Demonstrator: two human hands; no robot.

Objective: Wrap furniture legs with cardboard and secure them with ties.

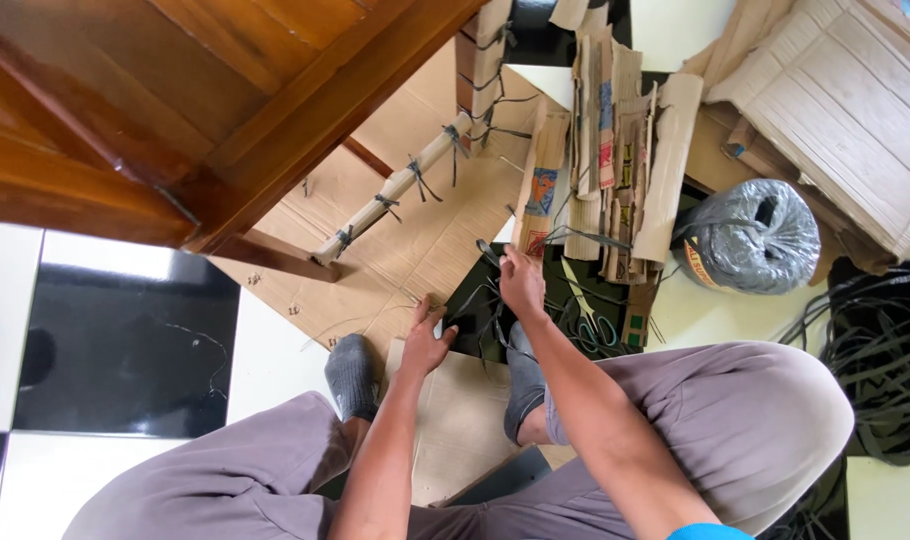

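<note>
Black plastic strapping (490,300): thin, light, limp, likely slippery; best pinched near loose end; right hand (522,283) fingers clamped on strand; left hand (425,343) fingers spread, pressing flat cardboard sheet (455,420).

Single head-worn view, looking steeply down, close over seated legs (275,470); tiled floor (125,340) ahead
</note>
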